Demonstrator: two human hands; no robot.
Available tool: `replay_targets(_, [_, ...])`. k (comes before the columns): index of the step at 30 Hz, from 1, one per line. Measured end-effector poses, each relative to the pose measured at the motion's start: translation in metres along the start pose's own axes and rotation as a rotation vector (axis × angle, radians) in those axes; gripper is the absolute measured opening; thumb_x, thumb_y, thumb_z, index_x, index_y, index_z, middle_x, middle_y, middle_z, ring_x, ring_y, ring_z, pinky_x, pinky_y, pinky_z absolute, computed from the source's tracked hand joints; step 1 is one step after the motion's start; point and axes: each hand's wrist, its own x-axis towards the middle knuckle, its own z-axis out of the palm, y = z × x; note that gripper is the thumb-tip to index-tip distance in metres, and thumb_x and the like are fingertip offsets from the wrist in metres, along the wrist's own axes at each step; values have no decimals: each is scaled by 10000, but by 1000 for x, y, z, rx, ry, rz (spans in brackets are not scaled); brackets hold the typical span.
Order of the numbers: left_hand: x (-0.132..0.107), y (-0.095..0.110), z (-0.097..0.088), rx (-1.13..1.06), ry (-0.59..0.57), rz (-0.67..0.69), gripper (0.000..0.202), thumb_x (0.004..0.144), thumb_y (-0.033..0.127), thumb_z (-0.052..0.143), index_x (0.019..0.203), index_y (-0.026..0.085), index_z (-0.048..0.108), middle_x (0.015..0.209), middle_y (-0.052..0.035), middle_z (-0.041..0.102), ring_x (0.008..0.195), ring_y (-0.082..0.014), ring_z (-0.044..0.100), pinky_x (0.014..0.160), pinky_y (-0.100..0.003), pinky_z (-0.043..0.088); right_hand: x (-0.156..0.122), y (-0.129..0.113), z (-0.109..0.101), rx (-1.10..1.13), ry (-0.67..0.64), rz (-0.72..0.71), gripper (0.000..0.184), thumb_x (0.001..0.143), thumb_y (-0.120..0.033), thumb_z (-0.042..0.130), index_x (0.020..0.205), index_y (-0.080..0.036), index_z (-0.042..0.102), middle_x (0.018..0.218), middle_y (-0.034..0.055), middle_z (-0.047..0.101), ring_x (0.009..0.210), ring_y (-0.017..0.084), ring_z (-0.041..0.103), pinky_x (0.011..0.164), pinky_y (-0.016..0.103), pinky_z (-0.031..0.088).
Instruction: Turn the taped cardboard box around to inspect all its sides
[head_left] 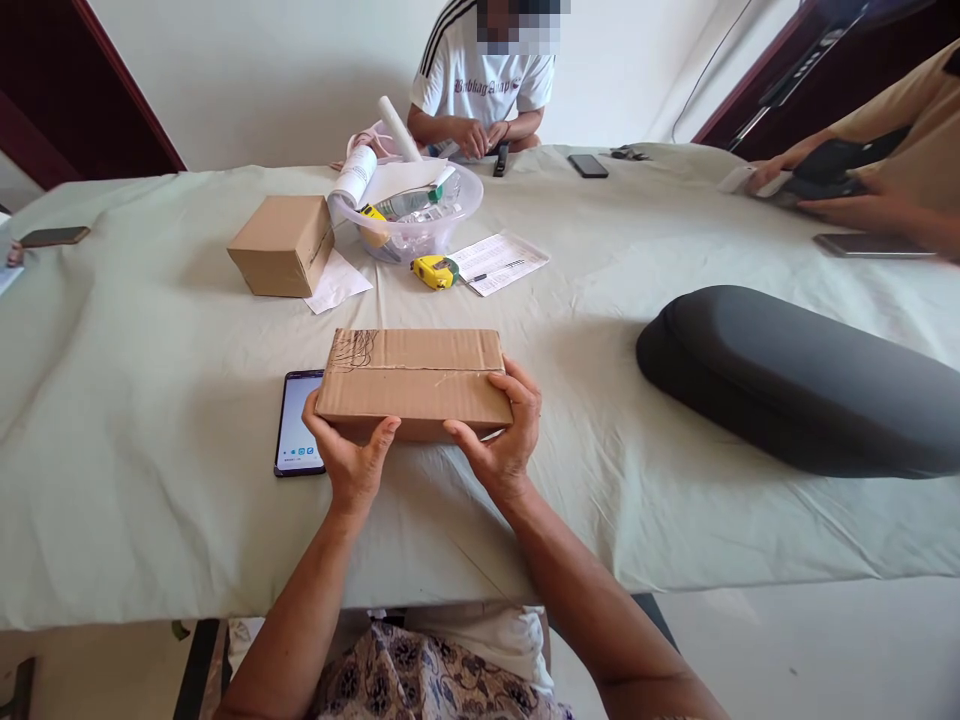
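A flat brown cardboard box (416,370) is held between my two hands over the near part of the table, with dark scribbled lines on its far left corner. My left hand (351,460) grips its left end, thumb against the near side. At the right end, my right hand (506,430) has its thumb on the near side and fingers curled round the edge. The fingers underneath are hidden. Partly behind my left hand and the box lies a smartphone (298,425) with its screen lit.
A second cardboard box (274,245) stands beside a plastic basin (469,205) full of items. Near them lie a yellow tape measure (435,271) and a printed sheet (517,262). A long black padded seat (802,375) occupies the right. People sit across and at the right.
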Motion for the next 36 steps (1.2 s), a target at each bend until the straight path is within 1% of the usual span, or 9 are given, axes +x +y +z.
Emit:
replay_targets(7, [2, 3, -1, 6, -13, -30, 900, 684, 696, 832, 1332, 225, 422, 1296, -136, 582, 1216, -277, 613, 1066, -426, 516, -1, 1, -2, 149, -42, 137, 521, 927, -493, 669, 1392, -287, 557, 1481, 160, 595, 1406, 360, 561, 1115, 634, 475])
replay_targets(11, [6, 3, -4, -48, 13, -56, 881, 695, 681, 834, 1329, 219, 433, 1287, -130, 590, 1284, -281, 584, 1106, -419, 487, 1, -1, -4, 319, -42, 151, 521, 982, -412, 599, 1485, -313, 506, 1506, 131, 603, 1391, 300, 591, 1091, 542, 532])
replay_targets(16, [10, 1, -6, -121, 67, -55, 795, 727, 676, 812, 1288, 231, 467, 1299, -118, 596, 1246, -254, 611, 1071, -381, 504, 6, -4, -3, 393, -63, 146, 378, 1005, -311, 565, 1381, -302, 603, 1431, 96, 676, 1363, 276, 626, 1104, 519, 540])
replay_targets(22, [7, -4, -5, -148, -40, -76, 819, 775, 735, 727, 1356, 224, 458, 1212, -113, 620, 1113, -248, 657, 921, -369, 553, 15, 6, -13, 207, 71, -5, 416, 1023, -261, 507, 1419, -333, 612, 1388, 81, 676, 1307, 266, 647, 1084, 524, 538])
replay_targets(25, [4, -4, -7, -138, -127, -153, 817, 867, 770, 585, 1450, 214, 447, 1049, -83, 637, 962, -231, 667, 775, -346, 546, 24, 9, -26, 36, 178, -48, 395, 1014, -246, 529, 1380, -318, 655, 1240, 69, 691, 1159, 236, 683, 1007, 478, 564])
replay_targets(27, [1, -3, -7, -111, -153, -195, 739, 914, 750, 529, 1422, 214, 521, 1049, -86, 643, 973, -232, 659, 767, -340, 537, 30, 5, -35, -27, 206, -37, 373, 1020, -247, 527, 1356, -320, 672, 1159, 51, 681, 1095, 216, 680, 996, 459, 555])
replay_targets(30, [0, -4, -5, -86, -169, -235, 595, 960, 676, 507, 1308, 211, 636, 1185, -110, 666, 1107, -248, 648, 871, -355, 547, 38, -12, -43, -51, 170, -33, 360, 1028, -257, 525, 1351, -338, 662, 1158, 47, 665, 1095, 219, 664, 992, 445, 541])
replay_targets(33, [4, -9, -3, -47, -138, -301, 468, 1008, 550, 451, 1205, 197, 687, 1195, -112, 699, 1130, -245, 654, 949, -377, 539, 45, -35, -44, -92, 73, -98, 354, 999, -249, 580, 1338, -329, 643, 1182, 62, 693, 1111, 257, 674, 961, 460, 552])
replay_targets(36, [12, -12, -5, 44, -31, -294, 354, 973, 368, 533, 1269, 217, 656, 1183, -91, 711, 1104, -219, 663, 969, -361, 523, 51, -53, -39, -138, -10, -175, 358, 969, -217, 618, 1315, -312, 624, 1188, 64, 735, 1112, 277, 697, 962, 481, 556])
